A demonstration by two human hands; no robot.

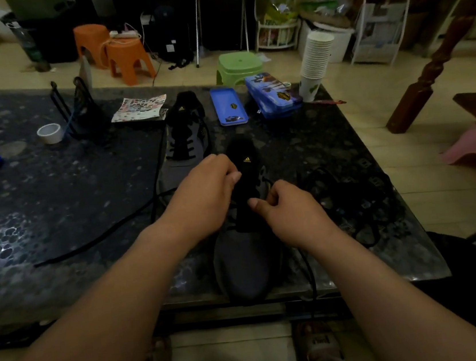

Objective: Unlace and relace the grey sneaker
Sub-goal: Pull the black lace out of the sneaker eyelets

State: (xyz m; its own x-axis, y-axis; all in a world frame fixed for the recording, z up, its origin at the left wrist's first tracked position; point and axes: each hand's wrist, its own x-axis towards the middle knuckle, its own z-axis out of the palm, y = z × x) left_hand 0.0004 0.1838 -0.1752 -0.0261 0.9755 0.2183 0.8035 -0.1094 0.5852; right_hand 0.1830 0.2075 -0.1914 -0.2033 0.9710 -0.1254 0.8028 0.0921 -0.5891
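Fingers [276, 195] of the right hand [291, 212] are curled tight and pinch the black lace [309, 264] on the right side of the grey sneaker [247, 266]. The left hand [205, 193] has curled fingers too, up by the tongue [242, 155], but it is too dark to tell what they hold. The sneaker lies under both hands at the near edge of the table [52, 188], toe near and heel far. I think the right hand is nearer the next hole. Another sneaker [183, 136] lies just behind, to the left.
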